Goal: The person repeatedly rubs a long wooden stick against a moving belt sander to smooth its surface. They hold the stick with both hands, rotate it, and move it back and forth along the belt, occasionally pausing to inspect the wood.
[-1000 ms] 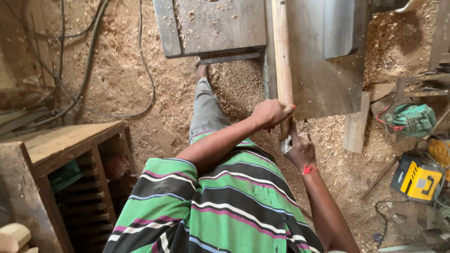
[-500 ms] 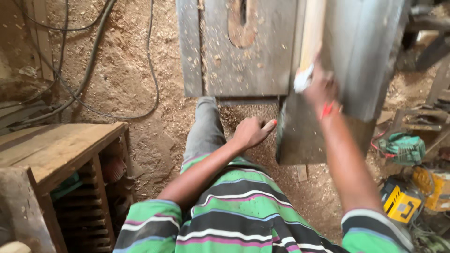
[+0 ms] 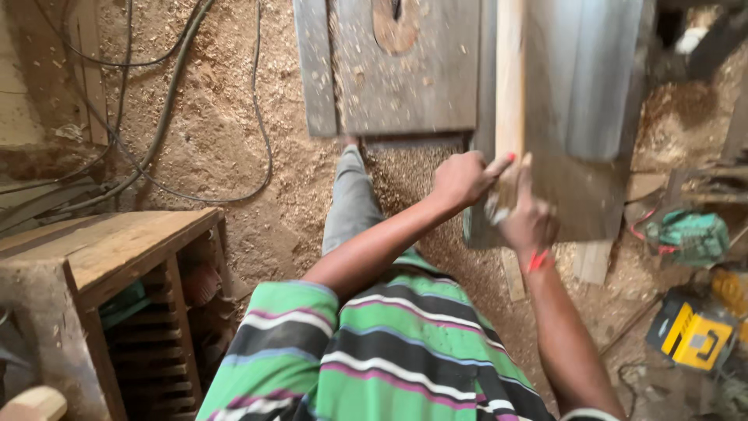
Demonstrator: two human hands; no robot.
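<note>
Clearly stiff, light wood strip lies on saw table, upper centre-right of frame. Left hand closed round near end; right hand blurred, grip unclear. Likely rough, splintery; hold near end.

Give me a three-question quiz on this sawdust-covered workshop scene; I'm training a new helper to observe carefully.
1. True or false: both hands are at the long pale wooden strip on the saw table.
2. What colour is the band at the right hand's wrist?
3. The left hand is: A) on the wooden bench, B) gripping the strip, C) on the floor.

Key: 1 true; 2 red; 3 B.
</note>
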